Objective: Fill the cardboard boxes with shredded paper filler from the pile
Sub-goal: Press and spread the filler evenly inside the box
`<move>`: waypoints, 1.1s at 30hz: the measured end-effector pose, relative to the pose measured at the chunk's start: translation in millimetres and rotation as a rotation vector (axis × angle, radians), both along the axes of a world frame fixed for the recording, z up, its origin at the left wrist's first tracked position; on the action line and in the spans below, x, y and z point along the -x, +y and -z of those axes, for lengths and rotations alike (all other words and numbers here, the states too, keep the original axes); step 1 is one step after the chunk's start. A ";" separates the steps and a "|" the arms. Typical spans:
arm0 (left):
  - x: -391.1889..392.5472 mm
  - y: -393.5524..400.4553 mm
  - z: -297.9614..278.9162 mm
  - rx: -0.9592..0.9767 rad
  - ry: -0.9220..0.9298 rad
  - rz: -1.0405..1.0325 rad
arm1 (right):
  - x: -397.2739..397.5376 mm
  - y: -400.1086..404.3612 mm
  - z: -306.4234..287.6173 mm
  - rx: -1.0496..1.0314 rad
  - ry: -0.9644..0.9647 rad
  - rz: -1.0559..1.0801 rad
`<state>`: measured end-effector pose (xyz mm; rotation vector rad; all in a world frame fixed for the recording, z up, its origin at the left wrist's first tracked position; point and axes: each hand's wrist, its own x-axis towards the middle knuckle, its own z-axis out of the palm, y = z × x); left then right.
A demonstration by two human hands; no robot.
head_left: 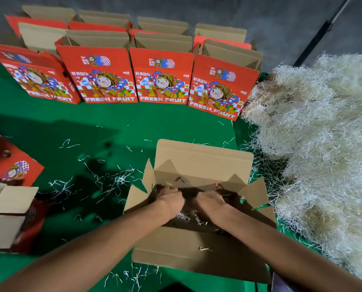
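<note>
An open cardboard box [203, 157] stands on the green mat in front of me, flaps spread out. Both of my hands reach down inside it. My left hand [169, 199] and my right hand [210, 200] lie side by side, backs up, on the dark shadowed filler [188, 218] in the box; their fingertips are hidden in shadow. A few pale shreds show between my wrists. The big pile of white shredded paper [323, 131] lies to the right of the box, almost touching it.
Red "Fresh Fruit" boxes [110, 74] stand open in rows along the back of the green mat [49, 114]. More boxes [9, 209] lie at the left edge. Loose shreds [116, 180] scatter over the mat left of the open box.
</note>
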<state>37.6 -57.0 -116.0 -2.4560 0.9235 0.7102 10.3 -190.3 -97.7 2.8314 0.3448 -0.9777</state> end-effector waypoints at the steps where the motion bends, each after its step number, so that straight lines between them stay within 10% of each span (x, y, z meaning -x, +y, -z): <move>1: 0.4 -1.0 0.4 -0.007 0.018 -0.021 | -0.2 6.3 3.2 -0.129 0.075 0.048; 4: -0.1 4.1 3.0 -0.084 0.141 -0.100 | 4.5 13.6 19.0 -0.383 0.355 0.023; 11: -2.0 8.2 23.9 -0.262 0.140 0.001 | 13.3 -9.7 37.7 -0.277 0.497 -0.002; 21: -3.6 11.6 23.7 -0.329 0.125 -0.004 | 28.6 -31.6 22.5 0.030 0.179 -0.123; 27: 5.3 -4.4 -7.0 0.108 0.091 0.077 | 8.8 -14.4 19.0 0.013 -0.107 -0.001; 33: 9.0 -9.7 9.1 0.205 0.213 0.067 | 11.2 -25.2 41.2 -0.279 0.027 0.329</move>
